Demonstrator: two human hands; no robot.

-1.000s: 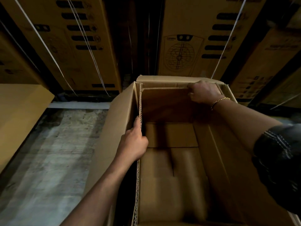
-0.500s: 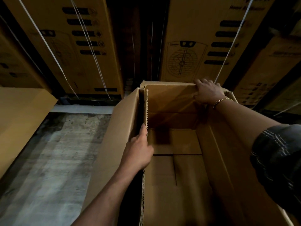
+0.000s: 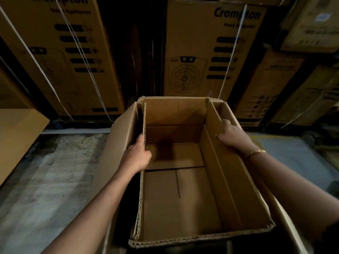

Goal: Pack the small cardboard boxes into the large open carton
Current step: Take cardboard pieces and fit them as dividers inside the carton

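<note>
A large open brown carton [image 3: 229, 180] stands on the floor right below me, with nothing inside but its folded bottom flaps. My left hand [image 3: 136, 155] grips the carton's left wall edge, thumb along the corrugated rim and fingers curled inside. My right hand [image 3: 233, 136] lies on the top of the right wall, fingers spread over the folded-out flap. A gold bracelet circles that wrist. No small cardboard boxes are in view.
Tall printed appliance cartons [image 3: 207, 52] with white straps stand in a row behind the open carton. A flat cardboard surface [image 3: 16, 136] juts in at the left. Bare grey concrete floor [image 3: 47, 180] lies to the left of the carton.
My right hand has moved from the far back flap to the right wall. The back flap now stands upright and the carton's inside shows fully. My left hand keeps its hold on the left edge.
</note>
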